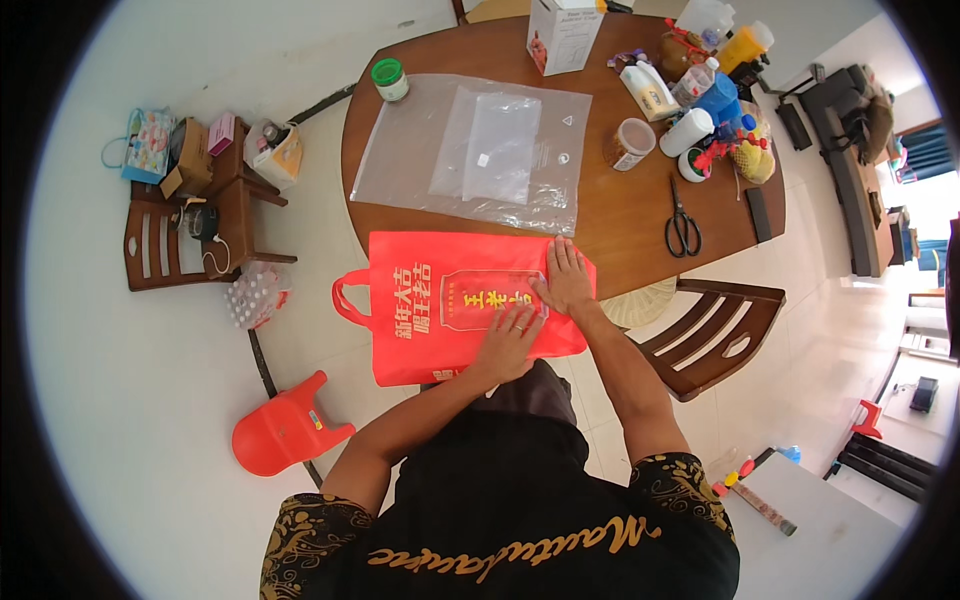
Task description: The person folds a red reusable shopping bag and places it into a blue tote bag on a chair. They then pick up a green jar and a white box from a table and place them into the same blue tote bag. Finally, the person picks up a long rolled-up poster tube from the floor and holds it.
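A red shopping bag with yellow and white print lies flat at the near edge of the table, its loop handle pointing left. My left hand rests palm down on the bag's lower middle, a ring on one finger. Spread over the bag's right part is my right hand, its fingers pointing away from me. The fingertips of both hands are near each other and grip nothing that I can see. Beyond the bag, clear plastic bags lie flat, smaller ones on top of a large one.
Black-handled scissors and a dark bar lie at the right of the wooden table. A green-lidded jar, a white box, a clear plastic jar and several bottles stand farther back. A wooden chair is close by on the right.
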Demonstrator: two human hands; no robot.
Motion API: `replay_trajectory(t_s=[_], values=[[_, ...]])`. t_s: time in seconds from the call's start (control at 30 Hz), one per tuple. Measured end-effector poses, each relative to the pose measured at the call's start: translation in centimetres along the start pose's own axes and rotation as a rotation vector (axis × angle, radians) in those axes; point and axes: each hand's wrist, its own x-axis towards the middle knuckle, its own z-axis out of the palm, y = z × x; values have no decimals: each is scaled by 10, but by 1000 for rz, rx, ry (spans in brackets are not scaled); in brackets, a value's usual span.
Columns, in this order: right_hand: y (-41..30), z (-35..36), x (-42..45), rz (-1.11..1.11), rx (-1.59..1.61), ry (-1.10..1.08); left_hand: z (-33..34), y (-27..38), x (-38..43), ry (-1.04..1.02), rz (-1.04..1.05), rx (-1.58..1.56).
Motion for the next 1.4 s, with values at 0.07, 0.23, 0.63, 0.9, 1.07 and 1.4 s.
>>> replay_trajectory(t_s=[0.07, 0.23, 0.63, 0.9, 1.07, 1.4], values=[[9, -6, -3, -45, 116, -2, 9, -3, 4, -48, -7, 23], [-12, -89, -53, -369, 391, -163, 3, -28, 10, -207, -9, -17], [-19, -27, -58, -310, 8, -85, -64, -57, 17, -351, -215, -112], [-24, -74, -47, -286, 109, -126, -82, -123, -73, -89, -291, 75], [-27, -74, -36, -314, 61, -123, -81, -148, -83, 57, -176, 177], [-18, -37, -32, -380, -142, -139, -65, -221, -156, 123, -206, 329]])
